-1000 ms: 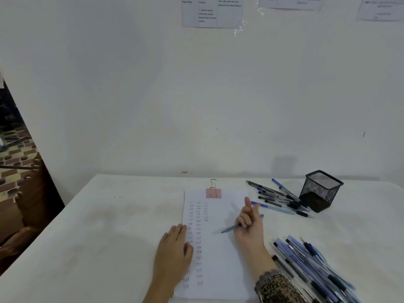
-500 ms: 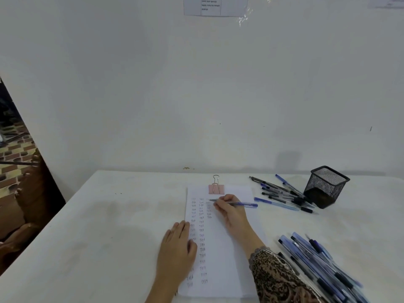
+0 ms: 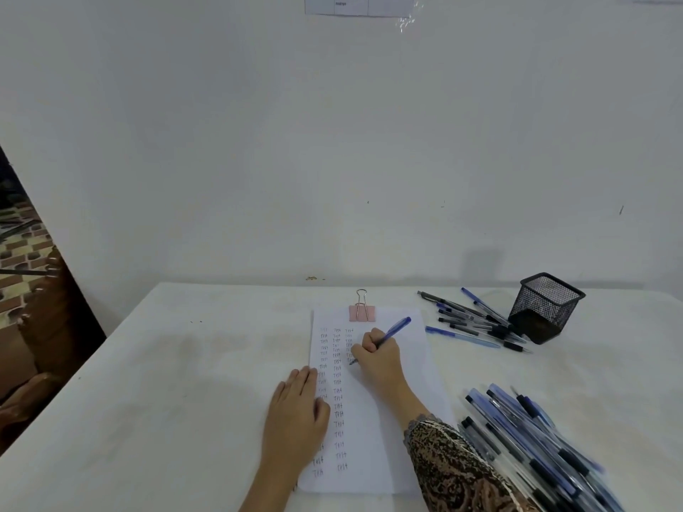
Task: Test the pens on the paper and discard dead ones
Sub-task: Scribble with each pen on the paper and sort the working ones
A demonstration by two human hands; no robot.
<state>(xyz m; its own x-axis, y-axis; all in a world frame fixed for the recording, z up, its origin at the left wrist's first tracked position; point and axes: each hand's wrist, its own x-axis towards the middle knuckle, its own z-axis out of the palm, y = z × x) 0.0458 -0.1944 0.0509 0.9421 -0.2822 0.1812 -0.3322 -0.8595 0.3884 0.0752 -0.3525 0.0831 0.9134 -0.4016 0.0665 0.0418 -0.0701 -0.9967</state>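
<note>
A white sheet of paper (image 3: 388, 452) lies on the table, clipped at its top by a pink binder clip (image 3: 362, 312). Columns of small handwritten "test" marks run down its left half. My right hand (image 3: 379, 354) grips a blue pen (image 3: 393, 328) in a writing hold, its tip on the paper beside the third column. My left hand (image 3: 297, 412) lies flat on the paper's left edge, fingers straight. A large pile of blue and black pens (image 3: 532, 441) lies at the lower right. A smaller group of pens (image 3: 476, 321) lies beside the holder.
A black mesh pen holder (image 3: 545, 308) stands at the back right of the white table (image 3: 148, 400). The table meets a white wall at the back. Its left edge drops off toward a dark wooden object (image 3: 44, 327).
My right hand with the pen has come down the paper from near the clip to the third column, and the pen now stands steeper. My left hand has stayed put.
</note>
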